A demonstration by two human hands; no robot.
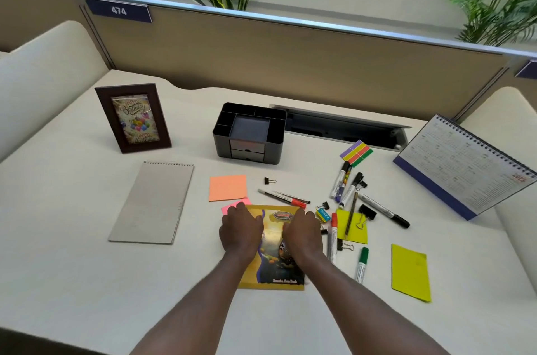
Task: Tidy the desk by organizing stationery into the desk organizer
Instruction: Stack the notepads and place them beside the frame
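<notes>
— Where were the hands, from where you stood?

— Both were down on the yellow notebook (pixel 273 270), near the front middle of the desk (pixel 87 267). The left grip (pixel 241 231) lay on its left half and the right grip (pixel 302 234) on its right half. Both were palm down, fingers spread loosely over the cover, pinching nothing.

— And the organizer?

— The black desk organizer (pixel 220 139) stood well behind them, toward the back of the desk, its two small drawers facing the person.

— What lay round the notebook?

— A pink sticky note (pixel 239 202) showed at its far left corner, right by the left fingertips. An orange sticky pad (pixel 228 187) lay just beyond that, with a small binder clip (pixel 269 180) off to its right. A red-capped pen (pixel 290 200) lay just past the notebook's far edge. On the right were a blue eraser (pixel 323 215) just beside the right grip, a red marker (pixel 333 238), a green marker (pixel 361 264) and a black marker (pixel 383 210). A yellow-green note (pixel 357 234) had a pencil (pixel 351 216) across it, and a larger yellow note (pixel 410 276) lay nearer the front. Coloured strips (pixel 356 152) sat farther back.

— Anything further off?

— A spiral notepad (pixel 152 203) lay on the left with a photo frame (pixel 133 117) behind it, and a desk calendar (pixel 465 162) stood at the far right.
</notes>
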